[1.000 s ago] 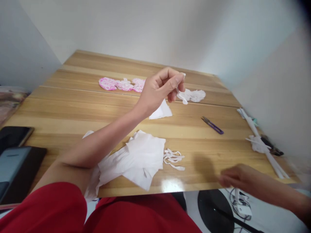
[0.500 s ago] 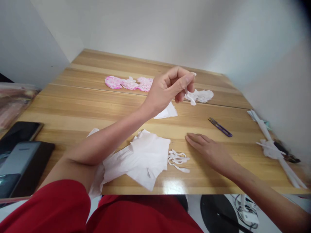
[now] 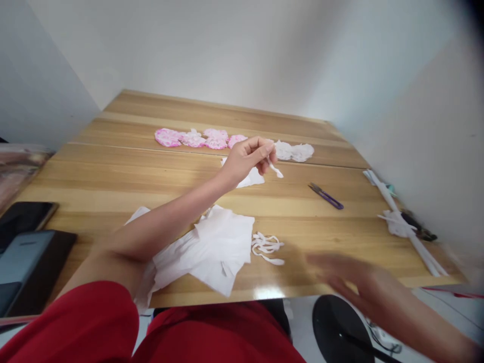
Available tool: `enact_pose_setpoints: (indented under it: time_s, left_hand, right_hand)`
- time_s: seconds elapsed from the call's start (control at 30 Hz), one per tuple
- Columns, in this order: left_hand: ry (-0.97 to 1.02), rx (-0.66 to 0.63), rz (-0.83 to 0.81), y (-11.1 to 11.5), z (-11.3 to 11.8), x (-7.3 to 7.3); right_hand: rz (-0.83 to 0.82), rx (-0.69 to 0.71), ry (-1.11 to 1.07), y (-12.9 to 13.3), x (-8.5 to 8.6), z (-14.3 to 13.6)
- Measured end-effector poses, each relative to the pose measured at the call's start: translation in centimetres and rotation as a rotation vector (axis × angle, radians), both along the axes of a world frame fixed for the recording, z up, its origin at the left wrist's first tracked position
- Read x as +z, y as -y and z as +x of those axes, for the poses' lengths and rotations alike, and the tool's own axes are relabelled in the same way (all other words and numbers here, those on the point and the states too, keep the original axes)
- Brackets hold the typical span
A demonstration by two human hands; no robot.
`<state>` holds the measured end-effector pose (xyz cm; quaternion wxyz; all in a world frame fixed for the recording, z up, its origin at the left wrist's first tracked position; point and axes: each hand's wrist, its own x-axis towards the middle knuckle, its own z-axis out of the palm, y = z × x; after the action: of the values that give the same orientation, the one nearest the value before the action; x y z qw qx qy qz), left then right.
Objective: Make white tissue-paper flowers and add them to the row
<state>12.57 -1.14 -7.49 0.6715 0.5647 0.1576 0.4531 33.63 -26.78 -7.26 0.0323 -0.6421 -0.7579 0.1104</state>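
My left hand (image 3: 246, 160) is raised over the middle of the table, thumb and fingers pinched on a thin white strip (image 3: 277, 170) whose end hangs out below. My right hand (image 3: 357, 282), blurred by motion, is above the table's front edge with its fingers stretched out and holds nothing. Between my arms lie a pile of white sheets (image 3: 223, 242), thin like tissue or cloth, and a small heap of white strips (image 3: 266, 244). Partly behind my left hand is a folded white piece (image 3: 252, 178).
Pink-and-white ruffled pieces (image 3: 168, 137) and white crumpled pieces (image 3: 300, 152) line the back. Purple thread snips (image 3: 327, 196) lie right of centre. Long white strips (image 3: 401, 217) lie along the right edge. A phone (image 3: 28, 217) and a grey box (image 3: 32, 257) are at left.
The view has shifted slightly. My right hand has lifted off the table and come back towards the front edge. My left hand has lowered a little, and the white strip shows more clearly.
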Motion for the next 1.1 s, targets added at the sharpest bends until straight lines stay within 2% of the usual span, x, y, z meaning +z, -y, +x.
enact_pose_setpoints:
  time_s: [0.1, 0.17, 0.23, 0.3, 0.4, 0.47, 0.53, 0.6, 0.67, 0.73, 0.83, 0.9, 0.93, 1.0, 1.1]
  left_hand:
    - [0.052, -0.091, -0.037, -0.1, 0.1, -0.2]
    - [0.092, -0.128, -0.059, -0.4, 0.0, -0.2]
    - [0.128, -0.154, -0.087, -0.9, -0.3, -0.4]
    - [0.151, -0.17, -0.135, -1.5, -0.7, -0.7]
    - [0.115, -0.147, -0.204, -2.9, -1.5, -1.7]
    - [0.047, -0.078, -0.183, -3.8, -2.1, -2.6]
    - [-0.068, 0.006, -0.087, -4.4, -2.3, -3.5]
    - [-0.22, 0.021, 0.038, -4.6, -2.2, -4.0]
    - [-0.343, -0.059, 0.148, -4.6, -2.0, -3.8]
    - [-0.378, -0.136, 0.217, -4.5, -2.0, -3.0]
    - [-0.312, -0.117, 0.222, -5.1, -2.8, -1.1]
    - [-0.281, -0.107, 0.187, -5.6, -3.6, 0.1]
    - [-0.287, -0.11, 0.168, -5.8, -4.0, 0.5]
    - [-0.316, -0.128, 0.16, -6.0, -4.3, 1.0]
    - [-0.324, -0.122, 0.235, -6.1, -4.1, 1.1]
  right_hand:
    - [0.361, -0.075, -0.132, -8.2, 1.2, -2.3]
    - [0.523, -0.081, -0.165, -12.9, 1.3, -4.1]
    - [0.61, -0.031, -0.148, -16.5, 1.0, -5.5]
    - [0.603, 0.012, -0.108, -19.0, 0.3, -6.2]
    - [0.476, 0.012, -0.094, -20.9, -0.3, -6.1]
    - [0.392, -0.022, -0.178, -21.6, -0.3, -5.6]
    - [0.362, -0.004, -0.352, -22.2, -0.1, -5.2]
    - [0.358, 0.049, -0.596, -22.9, 0.1, -5.2]
    - [0.31, 0.051, -0.861, -23.9, 0.0, -5.5]
    - [0.222, -0.016, -1.068, -24.9, -0.2, -5.9]
    - [0.163, -0.055, -1.209, -25.6, -0.6, -6.3]
    - [0.221, -0.02, -1.152, -25.6, -0.3, -6.3]
    - [0.259, 0.001, -1.048, -25.5, -0.1, -6.2]
    - [0.374, 0.025, -0.719, -25.4, 0.5, -6.0]
    - [0.444, -0.077, -0.213, -25.3, 1.5, -5.3]
